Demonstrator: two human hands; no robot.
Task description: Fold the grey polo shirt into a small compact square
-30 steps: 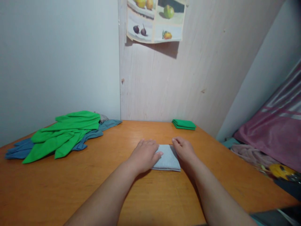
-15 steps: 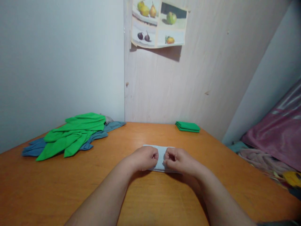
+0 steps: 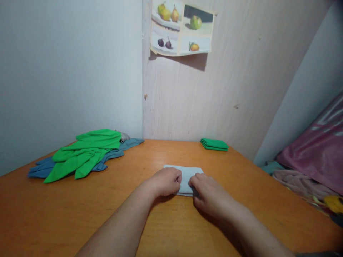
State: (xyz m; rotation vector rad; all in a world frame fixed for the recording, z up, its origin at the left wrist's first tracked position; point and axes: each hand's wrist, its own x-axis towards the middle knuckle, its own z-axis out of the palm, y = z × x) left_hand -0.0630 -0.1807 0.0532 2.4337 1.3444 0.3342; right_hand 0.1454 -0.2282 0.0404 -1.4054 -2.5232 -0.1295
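A light blue-grey folded cloth (image 3: 187, 178) lies flat in the middle of the table. My left hand (image 3: 168, 181) is a closed fist resting on the cloth's left part; nothing shows in its curled fingers. At the cloth's front right corner is my right hand (image 3: 205, 189), its fingertips bent down onto the top and its thumb at the front edge, so that the fingers close on that corner. The palm side of both hands is hidden.
On the left is a loose heap of bright green cloth (image 3: 88, 150) over blue cloth (image 3: 40, 168). A folded green cloth (image 3: 214, 144) lies at the back right. Walls stand behind the table (image 3: 166, 225); pink fabric (image 3: 316, 142) hangs at the right.
My right hand has gone from a fist on top of the cloth to its front right corner, fingers over the top. My left fist has stayed nearly in place.
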